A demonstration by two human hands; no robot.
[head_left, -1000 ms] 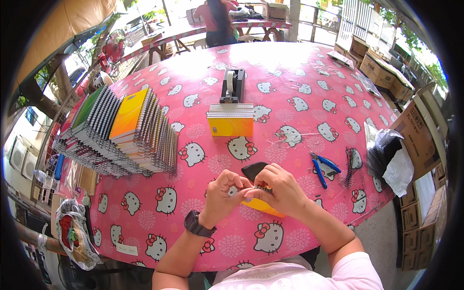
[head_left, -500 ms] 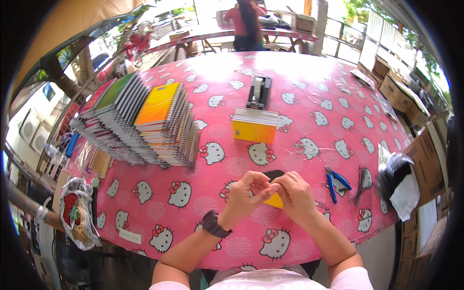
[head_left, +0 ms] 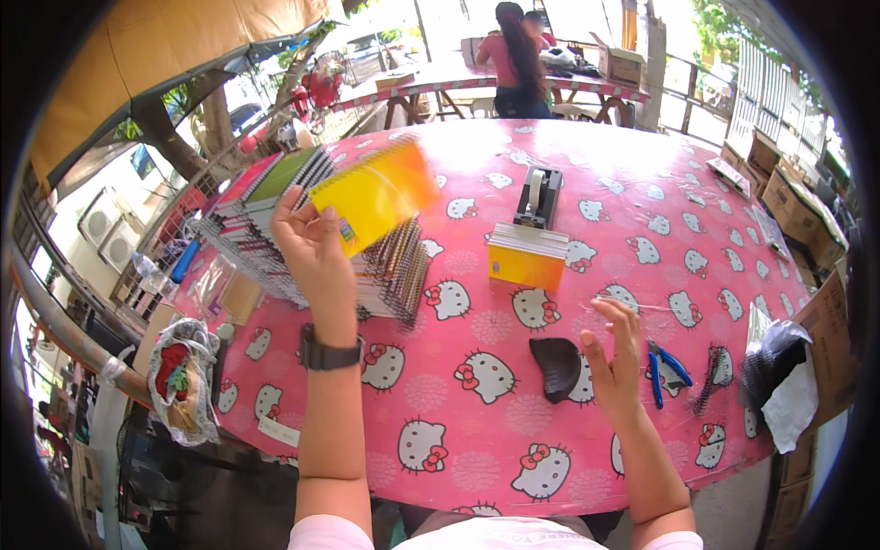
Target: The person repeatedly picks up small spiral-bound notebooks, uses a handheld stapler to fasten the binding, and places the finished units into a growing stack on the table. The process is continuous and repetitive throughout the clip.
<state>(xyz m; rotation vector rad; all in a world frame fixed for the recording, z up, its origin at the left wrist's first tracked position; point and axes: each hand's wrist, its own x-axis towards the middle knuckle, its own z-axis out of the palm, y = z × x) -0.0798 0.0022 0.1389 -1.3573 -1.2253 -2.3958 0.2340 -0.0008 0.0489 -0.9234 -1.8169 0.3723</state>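
The fingers of the left hand [head_left: 313, 249] pinch a yellow spiral notebook [head_left: 371, 200] near its left end, the thumb lying against the cover and the other fingertips mostly hidden behind it. The notebook is held up and tilted, reaching from the grip toward the right; its far end is blurred. It overlaps the stacked spiral notebooks [head_left: 264, 227] in the view, and whether it touches them I cannot tell. A dark wristwatch [head_left: 330, 348] sits on the left wrist. The fingers of the right hand [head_left: 616, 365] are loosely spread and slightly bent above the pink patterned counter [head_left: 490, 422], well apart from the notebook. Just left of that hand lies a curved black object [head_left: 555, 368], its kind unclear; near it on the right are blue-handled pliers [head_left: 667, 374]. Farther out, a row of yellow notebooks [head_left: 527, 266] stands in front of a black tape dispenser [head_left: 539, 196]. Half a second ago, both hands met fingertip to fingertip, partly covering the black object and a yellow notebook beneath them; now they are parted, the left one raised with the notebook, and the black object shows in full.
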